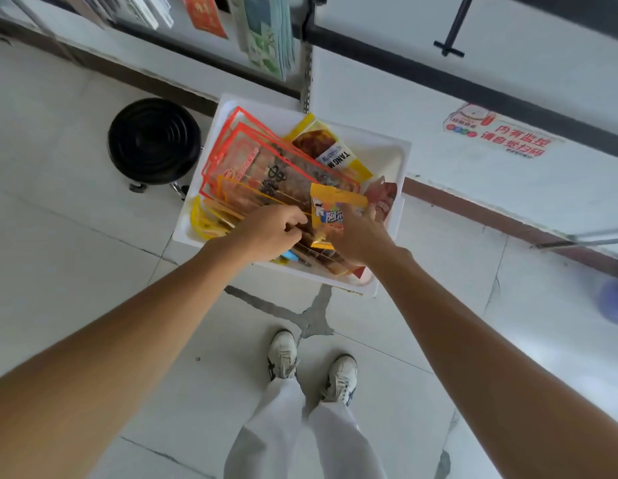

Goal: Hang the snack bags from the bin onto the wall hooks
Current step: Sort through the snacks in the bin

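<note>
A white foam bin point(402, 157) stands on the floor by the wall, full of snack bags. Several red-edged clear bags point(266, 167) lie across its left half, and a yellow bag with a brown picture point(330, 146) lies at the back. My right hand point(361, 236) holds a small yellow bag with blue print point(335, 210) upright over the bin's front. My left hand point(269, 233) reaches into the bin beside it, fingers curled on the edge of an orange-edged clear bag point(245, 197).
A black round stool point(154, 140) stands left of the bin. Packets hang on the wall point(266, 32) at the top of the view, with a black hook arm point(454, 29) to their right. My feet in white shoes point(311, 364) stand on pale floor tiles.
</note>
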